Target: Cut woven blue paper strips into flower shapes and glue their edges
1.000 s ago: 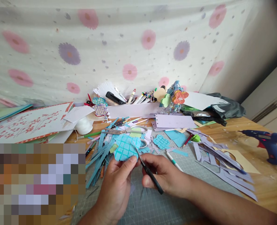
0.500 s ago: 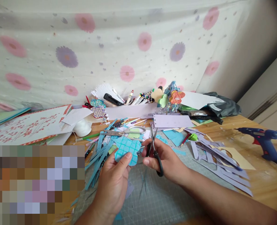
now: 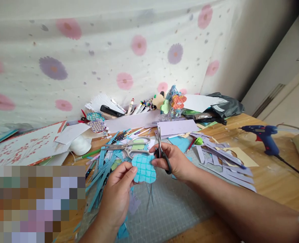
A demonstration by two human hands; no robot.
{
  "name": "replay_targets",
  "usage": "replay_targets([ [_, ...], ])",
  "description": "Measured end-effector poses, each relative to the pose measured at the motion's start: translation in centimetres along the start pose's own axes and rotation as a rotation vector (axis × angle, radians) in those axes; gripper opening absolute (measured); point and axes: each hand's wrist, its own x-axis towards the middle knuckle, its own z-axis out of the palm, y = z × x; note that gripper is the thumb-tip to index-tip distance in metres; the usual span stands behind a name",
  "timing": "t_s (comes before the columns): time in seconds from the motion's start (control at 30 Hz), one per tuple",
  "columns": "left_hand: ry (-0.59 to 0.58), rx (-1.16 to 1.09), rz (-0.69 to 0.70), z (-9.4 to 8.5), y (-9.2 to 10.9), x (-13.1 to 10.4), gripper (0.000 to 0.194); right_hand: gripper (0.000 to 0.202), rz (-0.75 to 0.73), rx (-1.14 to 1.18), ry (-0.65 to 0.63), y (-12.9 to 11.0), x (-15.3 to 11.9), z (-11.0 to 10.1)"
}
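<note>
Between the thumb and fingers of my left hand [image 3: 121, 187] is a blue paper cutout [image 3: 144, 169] with a wavy edge and darker grid lines. My right hand [image 3: 173, 161] is closed around black-handled scissors [image 3: 167, 162], their blades pointing up and away from me. The right fingertips and thumb come right up to the cutout's upper right edge; whether they pinch it I cannot tell. Just behind the cutout lie grey metal scissors [image 3: 129, 147] on paper scraps. Below both hands spreads a grey cutting mat [image 3: 162, 209].
Blue paper strips [image 3: 98, 189] are heaped at the left, purple offcuts [image 3: 225, 165] at the right. A blue glue gun [image 3: 266, 133] with a cord stands on the right. Pens, a white thread spool [image 3: 80, 145] and paper flowers [image 3: 178, 101] line the back. A blurred patch covers the lower left.
The view has swung to the right. The cutout has turned in my left hand, and my right hand has come close against it, scissors still held.
</note>
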Motion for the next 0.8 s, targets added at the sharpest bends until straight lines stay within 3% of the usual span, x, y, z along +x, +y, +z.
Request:
replay_targets([
  [0.2,0.023,0.170,0.047,-0.2,-0.1,0.3,0.026,0.045,0.007,0.127,0.124,-0.3,0.2,-0.3],
  [0.6,0.003,0.105,0.051,0.2,-0.6,0.7,0.024,0.048,-0.068,0.038,0.044,0.4,0.7,-0.8],
  [0.7,-0.010,0.125,0.048,0.4,-0.6,0.6,0.022,0.048,-0.070,-0.096,-0.014,-0.3,1.0,-1.9],
  [0.8,0.031,0.102,0.073,0.3,-0.5,0.8,0.025,0.051,-0.098,-0.527,-0.111,-1.6,1.3,-4.0],
])
